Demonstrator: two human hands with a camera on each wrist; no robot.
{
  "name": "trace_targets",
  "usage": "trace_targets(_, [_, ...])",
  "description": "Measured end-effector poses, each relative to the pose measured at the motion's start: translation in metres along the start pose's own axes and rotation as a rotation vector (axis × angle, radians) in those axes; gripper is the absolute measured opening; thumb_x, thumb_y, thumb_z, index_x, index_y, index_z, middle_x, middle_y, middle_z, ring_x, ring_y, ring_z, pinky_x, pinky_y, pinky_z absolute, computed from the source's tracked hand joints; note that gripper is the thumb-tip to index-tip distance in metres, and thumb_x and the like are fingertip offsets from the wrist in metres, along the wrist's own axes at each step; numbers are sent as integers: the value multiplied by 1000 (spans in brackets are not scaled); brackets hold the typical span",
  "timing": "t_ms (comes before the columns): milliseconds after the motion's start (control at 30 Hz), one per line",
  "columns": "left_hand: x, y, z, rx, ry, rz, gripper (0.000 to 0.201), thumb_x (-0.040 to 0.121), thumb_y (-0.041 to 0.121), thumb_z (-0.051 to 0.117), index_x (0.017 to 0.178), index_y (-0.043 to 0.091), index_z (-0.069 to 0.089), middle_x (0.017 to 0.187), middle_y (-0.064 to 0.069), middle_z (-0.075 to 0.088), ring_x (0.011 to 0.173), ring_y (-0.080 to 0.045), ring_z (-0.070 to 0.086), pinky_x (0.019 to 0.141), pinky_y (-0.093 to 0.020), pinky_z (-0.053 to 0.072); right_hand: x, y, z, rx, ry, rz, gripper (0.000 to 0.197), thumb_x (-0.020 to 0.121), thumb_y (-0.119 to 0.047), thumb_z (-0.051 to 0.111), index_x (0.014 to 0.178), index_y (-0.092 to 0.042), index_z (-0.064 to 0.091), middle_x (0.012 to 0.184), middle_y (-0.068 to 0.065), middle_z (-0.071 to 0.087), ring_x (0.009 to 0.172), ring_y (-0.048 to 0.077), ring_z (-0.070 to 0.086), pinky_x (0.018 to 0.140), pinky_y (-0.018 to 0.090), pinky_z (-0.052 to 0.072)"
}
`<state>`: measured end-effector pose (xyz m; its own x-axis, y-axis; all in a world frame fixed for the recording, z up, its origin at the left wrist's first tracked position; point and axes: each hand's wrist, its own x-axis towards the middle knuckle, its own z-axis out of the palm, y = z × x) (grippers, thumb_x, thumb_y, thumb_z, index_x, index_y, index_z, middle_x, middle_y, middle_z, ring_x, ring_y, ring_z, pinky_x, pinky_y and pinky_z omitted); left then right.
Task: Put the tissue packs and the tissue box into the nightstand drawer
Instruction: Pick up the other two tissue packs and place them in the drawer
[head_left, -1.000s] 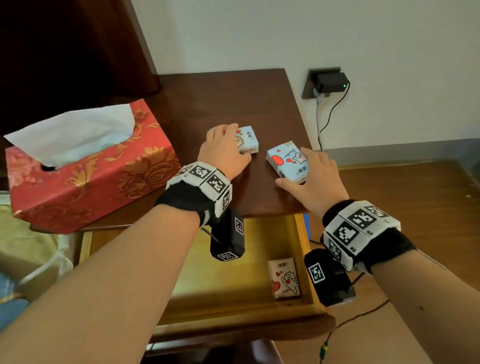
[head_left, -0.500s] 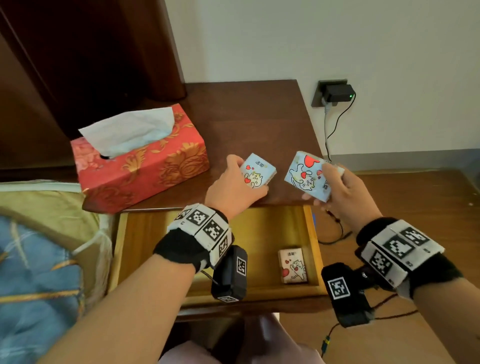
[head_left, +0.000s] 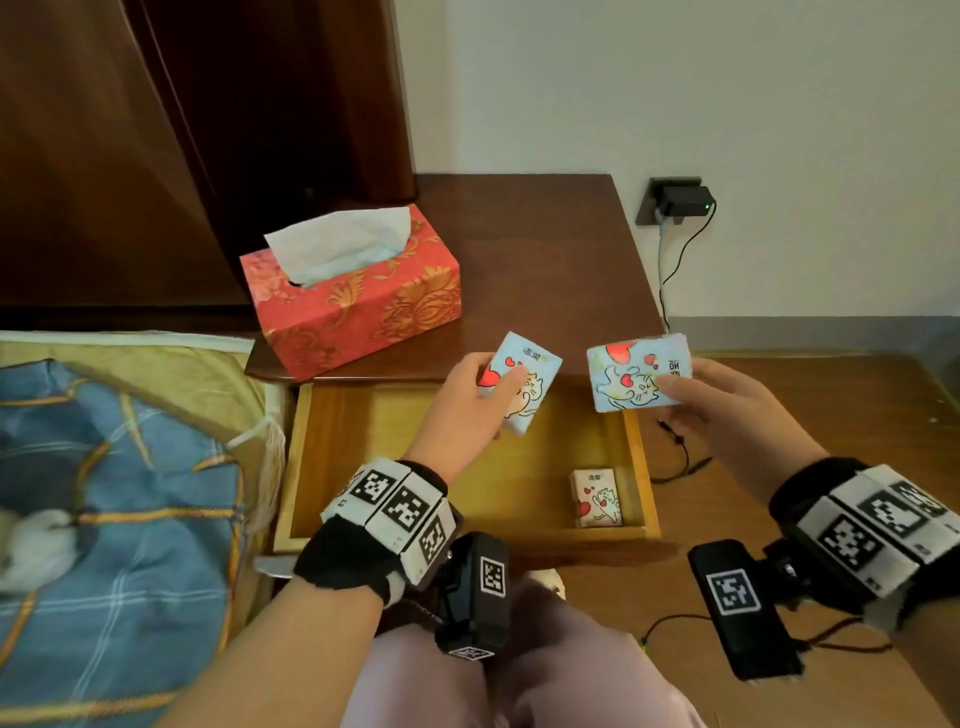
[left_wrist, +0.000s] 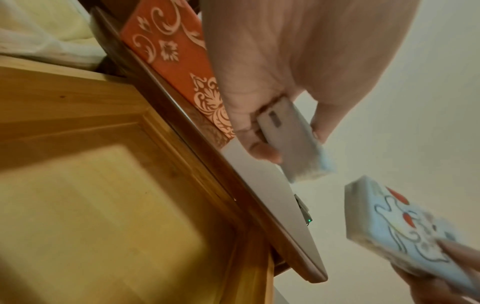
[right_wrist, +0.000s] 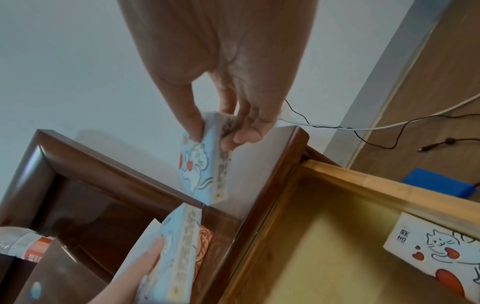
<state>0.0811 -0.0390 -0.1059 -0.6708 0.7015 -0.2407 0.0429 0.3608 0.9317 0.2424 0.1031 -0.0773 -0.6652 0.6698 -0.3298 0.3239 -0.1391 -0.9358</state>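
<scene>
Three tissue packs: two in hands (head_left: 467, 410) (head_left: 727, 415), one (head_left: 597, 497) in drawer (head_left: 395, 457).

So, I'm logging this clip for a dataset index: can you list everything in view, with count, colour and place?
Tissue packs: three, pale blue or white with cat and red heart prints; one held in the left hand, one held in the right hand, one lying in the drawer's front right corner.
Tissue box: one, red with gold pattern, white tissue sticking out, on the nightstand top, left side.
Nightstand: one, dark brown, against the wall.
Drawer: one, light wood, pulled open.
Charger: one, black, plugged into the wall socket, cable hanging to the floor.
Bedding: blue checked and yellow, at left.
Left hand: grips a pack over the drawer.
Right hand: pinches a pack over the drawer's right edge.
</scene>
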Motion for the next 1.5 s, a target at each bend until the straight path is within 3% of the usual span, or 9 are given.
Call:
trace_targets(133, [-8, -4, -5, -150, -6, -45, 22, 90, 23, 54, 108, 13, 47, 93, 1, 59, 75, -8, 62, 69, -32, 57, -6, -9, 6, 11, -93, 16, 17, 89, -15, 49, 94, -10, 64, 94, 10, 70, 89, 21, 62, 75, 23, 47])
trace_targets(233, [-11, -7, -5, -249, -59, -81, 14, 92, 19, 50, 104, 11, 47, 96, 1, 57, 80, -7, 61, 67, -28, 58, -8, -11, 14, -99, -201, 9, 23, 88, -16, 51, 104, -5, 63, 102, 21, 67, 92, 29, 57, 76, 28, 46])
trace_targets(433, [-18, -1, 1, -287, -169, -149, 16, 93, 37, 44, 88, 23, 51, 81, 7, 56, 72, -2, 60, 72, -27, 56, -1, -6, 35, -277, -163, -21, 32, 82, -23, 61, 111, -10, 57, 91, 1, 69, 84, 14, 66, 72, 27, 53])
trace_targets(633, [-18, -4, 8, -256, -239, -126, 28, 84, 31, 62, 108, 20, 52, 96, -1, 61, 69, -1, 64, 57, -14, 54, 5, 0, 44, -190, -23, -56, 37, 81, -23, 62, 115, -13, 50, 95, 8, 63, 80, 12, 64, 59, 18, 53])
trace_targets(867, [-17, -4, 14, -296, -253, -157, 38, 88, 32, 54, 120, 12, 50, 99, 2, 63, 72, 2, 65, 69, -19, 56, 5, 9, 42, -162, -169, 110, 50, 82, -33, 59, 130, -23, 45, 92, -3, 71, 73, 9, 70, 65, 23, 60])
trace_targets(1033, [-22, -1, 15, 83, -256, 49, 87, 72, 46, 69, 141, 31, 19, 136, 9, 37, 117, -6, 49, 88, -28, 52, 7, 9, 36, -159, -116, 113, 52, 81, -29, 62, 129, -17, 46, 88, 6, 70, 63, 19, 62, 67, 29, 58])
trace_targets(1133, [-27, 8, 11, 509, -333, 261, 117, 58, 56, 75, 144, 37, -2, 143, 17, 14, 115, -4, 44, 79, -27, 53, 8, 9, 35, -202, -138, 137, 50, 80, -34, 62, 126, -18, 49, 89, 6, 71, 64, 19, 63, 66, 29, 58])
trace_targets(1233, [-22, 10, 12, 735, -337, 407, 108, 62, 54, 74, 144, 27, 8, 141, 9, 18, 113, -9, 45, 64, -19, 42, 7, 8, 35, -229, -199, 150, 41, 83, -36, 58, 120, -19, 52, 91, 4, 70, 70, 22, 64, 72, 32, 57])
trace_targets(1500, [-8, 3, 18, 770, -354, 417, 94, 61, 53, 75, 135, 24, 24, 130, 5, 31, 112, -9, 41, 71, -23, 39, 10, 9, 32, -282, -269, 145, 28, 86, -33, 55, 111, -21, 53, 87, 1, 68, 65, 16, 62, 68, 25, 56])
